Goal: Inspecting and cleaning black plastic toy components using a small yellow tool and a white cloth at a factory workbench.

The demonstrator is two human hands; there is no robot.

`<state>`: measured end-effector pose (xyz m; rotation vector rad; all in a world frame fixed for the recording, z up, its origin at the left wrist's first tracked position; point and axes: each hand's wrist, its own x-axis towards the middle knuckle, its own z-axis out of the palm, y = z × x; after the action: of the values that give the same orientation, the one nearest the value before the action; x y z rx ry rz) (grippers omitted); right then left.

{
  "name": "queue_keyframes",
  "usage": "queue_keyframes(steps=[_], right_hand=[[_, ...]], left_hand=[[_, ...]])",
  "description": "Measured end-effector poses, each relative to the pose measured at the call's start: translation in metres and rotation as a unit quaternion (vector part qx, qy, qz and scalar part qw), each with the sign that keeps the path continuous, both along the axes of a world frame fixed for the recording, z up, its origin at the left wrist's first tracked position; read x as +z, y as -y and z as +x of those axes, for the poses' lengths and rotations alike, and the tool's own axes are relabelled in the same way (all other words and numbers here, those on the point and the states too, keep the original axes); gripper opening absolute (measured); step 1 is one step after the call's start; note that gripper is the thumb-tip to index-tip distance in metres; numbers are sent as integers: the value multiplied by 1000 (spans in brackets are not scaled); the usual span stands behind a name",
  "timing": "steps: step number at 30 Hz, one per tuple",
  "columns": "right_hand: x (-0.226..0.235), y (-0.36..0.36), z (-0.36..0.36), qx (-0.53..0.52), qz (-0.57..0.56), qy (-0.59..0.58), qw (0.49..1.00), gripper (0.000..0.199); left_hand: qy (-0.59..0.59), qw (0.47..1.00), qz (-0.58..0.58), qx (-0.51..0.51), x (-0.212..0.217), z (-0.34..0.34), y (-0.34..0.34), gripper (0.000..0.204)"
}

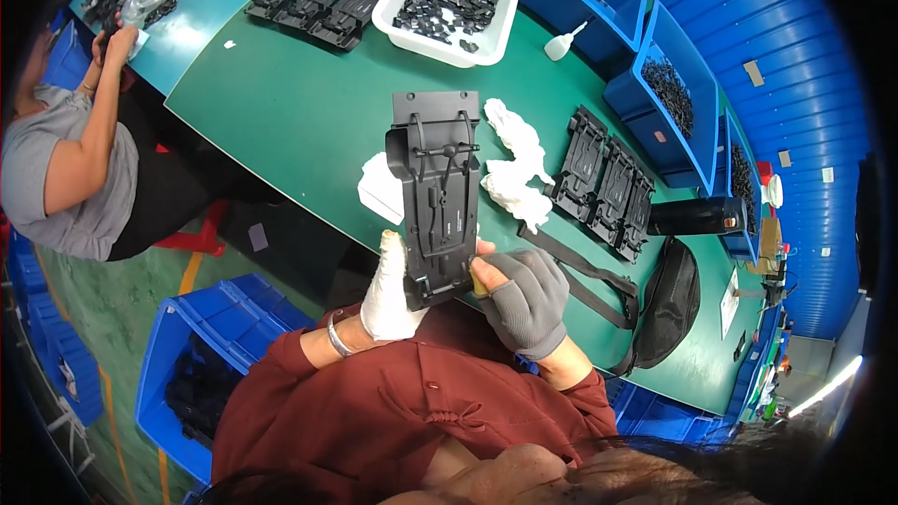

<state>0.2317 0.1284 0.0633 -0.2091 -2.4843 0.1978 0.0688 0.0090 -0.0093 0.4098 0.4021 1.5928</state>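
Observation:
A long black moulded plastic panel (443,196) is held up in front of my chest, its ribbed face with rods and clips turned toward me. My left hand (389,292), in a white glove, grips its lower left edge, thumb up along the side. At the lower right corner, my right hand (526,295) in a grey fingerless glove is curled closed with the bare thumb and fingertips against the panel. Whether a small part sits between those fingertips is hidden. Beyond the panel lie crumpled white gloves (517,168) and a white sheet or pad (380,189).
Similar black panels (603,182) lie at the right, others (320,0) at the far left. A white tub (505,14) holds small black parts. Blue bins (669,93), a squeeze bottle (564,41), a black bottle (697,216) and a waist bag (666,304) surround them. A co-worker (75,159) sits left.

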Motion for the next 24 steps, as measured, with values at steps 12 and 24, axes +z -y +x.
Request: queue_keyframes(steps=[12,24], right_hand=[[4,-3,2,7,-2,-5,1000,46],[17,-11,3,24,-94,66,993,45]], left_hand=[[-20,1000,-21,-12,4,4,2,107],[-49,997,-61,-9,-4,7,4,107]])
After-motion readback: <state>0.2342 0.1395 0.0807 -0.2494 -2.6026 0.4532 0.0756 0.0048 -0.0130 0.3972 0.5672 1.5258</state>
